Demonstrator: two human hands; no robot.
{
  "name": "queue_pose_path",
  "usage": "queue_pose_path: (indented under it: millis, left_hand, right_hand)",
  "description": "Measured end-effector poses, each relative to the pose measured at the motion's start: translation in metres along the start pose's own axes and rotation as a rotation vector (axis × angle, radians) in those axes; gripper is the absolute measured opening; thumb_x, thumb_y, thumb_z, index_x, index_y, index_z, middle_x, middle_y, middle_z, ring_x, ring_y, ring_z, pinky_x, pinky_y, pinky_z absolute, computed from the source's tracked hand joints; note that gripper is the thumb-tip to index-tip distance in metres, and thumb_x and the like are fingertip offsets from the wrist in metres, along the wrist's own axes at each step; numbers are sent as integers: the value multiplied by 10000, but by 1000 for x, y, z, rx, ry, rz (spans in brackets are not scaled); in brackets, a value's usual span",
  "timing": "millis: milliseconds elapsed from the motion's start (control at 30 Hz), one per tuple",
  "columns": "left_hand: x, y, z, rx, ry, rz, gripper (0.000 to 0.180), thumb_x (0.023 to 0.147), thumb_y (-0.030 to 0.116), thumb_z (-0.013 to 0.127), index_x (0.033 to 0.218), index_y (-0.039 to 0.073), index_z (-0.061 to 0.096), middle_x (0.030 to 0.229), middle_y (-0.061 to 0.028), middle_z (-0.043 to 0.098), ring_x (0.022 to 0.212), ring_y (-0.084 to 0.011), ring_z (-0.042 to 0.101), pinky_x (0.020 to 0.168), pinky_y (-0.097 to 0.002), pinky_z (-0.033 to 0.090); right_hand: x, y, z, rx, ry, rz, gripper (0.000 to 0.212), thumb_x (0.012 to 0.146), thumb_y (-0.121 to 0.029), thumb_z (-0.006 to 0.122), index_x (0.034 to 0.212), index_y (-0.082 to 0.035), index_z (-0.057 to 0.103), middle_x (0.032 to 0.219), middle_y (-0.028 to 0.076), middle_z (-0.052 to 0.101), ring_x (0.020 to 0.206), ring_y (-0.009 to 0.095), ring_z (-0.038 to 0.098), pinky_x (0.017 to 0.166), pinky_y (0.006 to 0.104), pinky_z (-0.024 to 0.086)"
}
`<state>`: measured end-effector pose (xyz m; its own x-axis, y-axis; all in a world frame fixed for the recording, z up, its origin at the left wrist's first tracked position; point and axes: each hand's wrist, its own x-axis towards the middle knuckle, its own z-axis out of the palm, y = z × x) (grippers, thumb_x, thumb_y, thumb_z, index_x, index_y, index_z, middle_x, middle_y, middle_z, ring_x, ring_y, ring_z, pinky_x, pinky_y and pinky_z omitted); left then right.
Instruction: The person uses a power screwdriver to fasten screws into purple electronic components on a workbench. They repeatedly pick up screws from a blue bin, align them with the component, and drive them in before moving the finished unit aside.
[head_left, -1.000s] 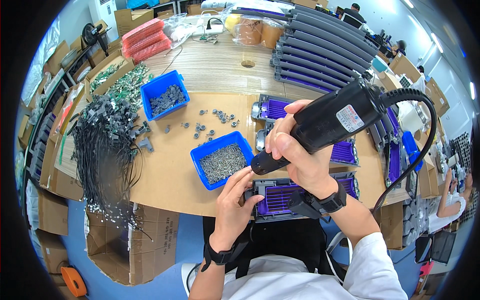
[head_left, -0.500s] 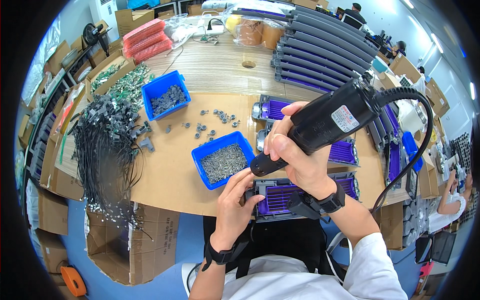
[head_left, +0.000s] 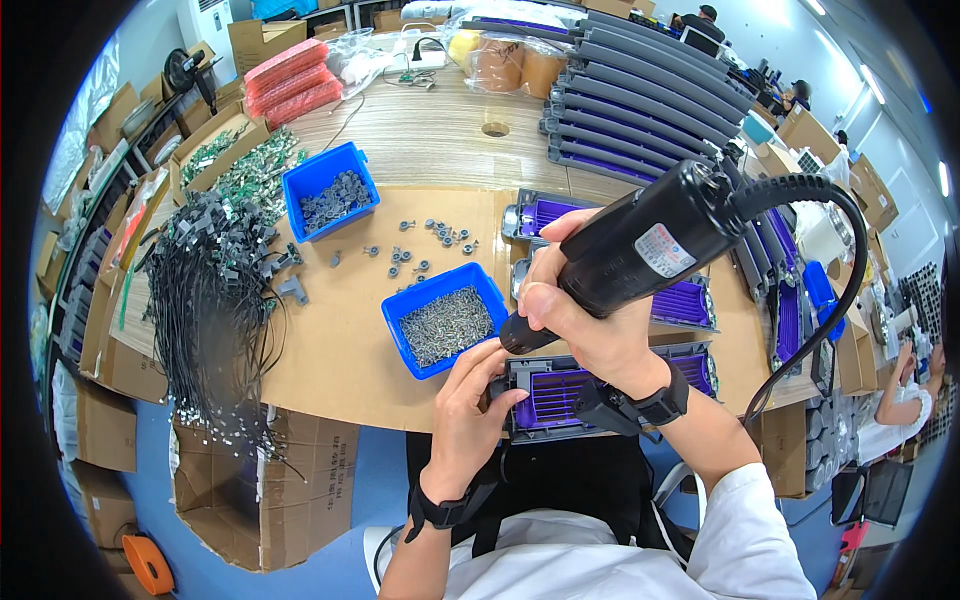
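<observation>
My right hand (head_left: 610, 335) is wrapped round a thick black electric screwdriver (head_left: 640, 240), its cable curving off to the right. The tool slants down leftward, and its nose meets the left end of a grey housing with a purple slatted grille (head_left: 560, 398). At that same end my left hand (head_left: 470, 400) grips the housing, thumb over the near side and fingertips close beside the nose. The bit and any screw under it are hidden. Just left of the nose sits a blue bin of small screws (head_left: 398, 345).
Similar housings (head_left: 685, 303) lie beyond, with a tall stack of grey strips (head_left: 640, 95) behind. Loose grey rollers (head_left: 445, 232) are scattered near a second blue bin (head_left: 368, 190). A bundle of black cables (head_left: 205, 310) hangs over the left edge. Another person works at far right.
The screwdriver's rear end has shifted slightly left and down, my right hand tilting with it. My left hand and the housing stay put.
</observation>
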<state>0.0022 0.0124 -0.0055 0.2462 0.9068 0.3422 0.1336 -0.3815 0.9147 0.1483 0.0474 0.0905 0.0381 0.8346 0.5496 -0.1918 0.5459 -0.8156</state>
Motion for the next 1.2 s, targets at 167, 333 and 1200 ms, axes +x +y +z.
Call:
queue_pose_path:
  millis: [167,333,1200]
  left_hand:
    - [-1,-1,0,-4,0,-1,458,709,-87,781,1141,-43,635,1241,-104,598,1004,-173,637,875,-288,556]
    - [-1,0,0,3,-5,-19,441,714,-84,779,1130,-45,638,1240,-100,600,1016,-171,635,877,-287,555]
    - [2,6,-4,39,-69,-8,371,747,-82,741,1104,-2,682,1208,-111,632,1050,-198,635,841,-279,540]
  right_hand:
    - [-1,-4,-3,-121,-44,33,444,817,-8,704,1187,-7,457,699,64,584,629,146,593,637,304,515]
    - [-1,-3,-5,-83,-19,60,448,814,-9,711,1186,-9,461,698,65,588,629,149,595,639,308,516]
    - [-1,-22,-30,37,-8,-36,387,810,56,685,1158,25,518,705,44,617,603,87,597,562,236,475]
